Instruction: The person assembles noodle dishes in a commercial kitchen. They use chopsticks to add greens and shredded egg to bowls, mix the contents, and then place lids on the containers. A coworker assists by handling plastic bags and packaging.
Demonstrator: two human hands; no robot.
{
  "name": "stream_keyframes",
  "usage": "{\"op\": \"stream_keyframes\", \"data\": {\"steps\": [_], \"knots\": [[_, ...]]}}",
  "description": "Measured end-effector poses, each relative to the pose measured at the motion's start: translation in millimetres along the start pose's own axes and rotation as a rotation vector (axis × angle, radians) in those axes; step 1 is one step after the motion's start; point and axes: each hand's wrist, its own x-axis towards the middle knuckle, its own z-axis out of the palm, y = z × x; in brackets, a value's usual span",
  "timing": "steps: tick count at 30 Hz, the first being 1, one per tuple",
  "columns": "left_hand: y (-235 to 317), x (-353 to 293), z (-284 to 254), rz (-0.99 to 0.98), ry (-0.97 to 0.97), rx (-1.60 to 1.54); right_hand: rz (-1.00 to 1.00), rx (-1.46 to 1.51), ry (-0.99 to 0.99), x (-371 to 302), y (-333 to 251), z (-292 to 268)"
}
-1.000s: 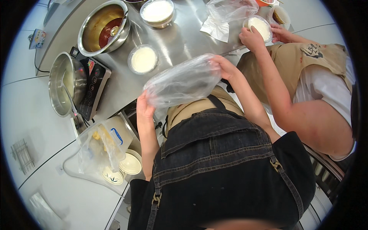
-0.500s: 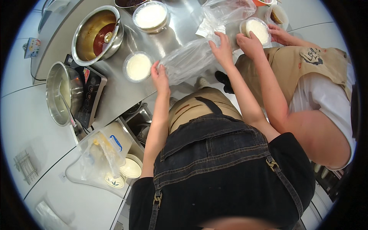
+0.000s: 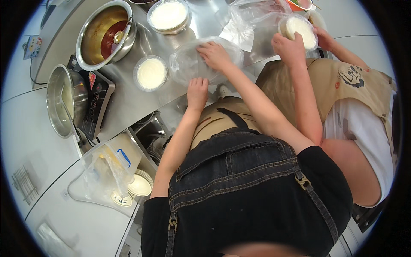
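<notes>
A clear plastic bag (image 3: pixel 182 64) lies spread at the counter's near edge, between my two hands. My left hand (image 3: pixel 198 92) has its fingers curled over the bag's near edge, closed on the plastic. Lying over the bag's middle, my right hand (image 3: pixel 215 56) is open with fingers extended; whether it is on top or inside the film I cannot tell. Left of the bag stands a round clear tub (image 3: pixel 150 73) with a white filling. Behind it is a second, similar tub (image 3: pixel 168 17), which looks stacked on another.
A steel bowl with red-brown liquid (image 3: pixel 109 45) and a steel pot (image 3: pixel 60 103) beside a black hotplate (image 3: pixel 99 100) stand left. At right a co-worker's hands (image 3: pixel 289 49) hold a white-filled tub (image 3: pixel 305 32). More plastic film (image 3: pixel 257 13) lies behind; an open drawer (image 3: pixel 132 150) juts out below.
The bag, stretched sideways before, now lies flatter and rounder. My right hand moved left onto it; my left hand shifted right and nearer, its fingers now closed. The co-worker's tub moved slightly right.
</notes>
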Motion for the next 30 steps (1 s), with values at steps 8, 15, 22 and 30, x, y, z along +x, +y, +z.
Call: {"op": "stream_keyframes", "data": {"steps": [8, 15, 22, 30], "knots": [[19.7, 37.4, -44.5, -0.115, 0.21, -0.49, -0.049, 0.121, -0.091, 29.6, 53.6, 33.1], [-28.8, 65.9, -55.7, -0.251, 0.024, 0.02, 0.062, 0.003, -0.314, -14.8, 29.0, -34.4], [-25.0, 37.2, -78.0, -0.112, 0.28, -0.094, 0.136, 0.178, -0.213, 5.2, 2.1, -43.0], [-112.7, -47.8, -96.5, -1.02, 0.879, -1.098, -0.106, 0.15, 0.002, 56.4, -109.1, 6.3]]}}
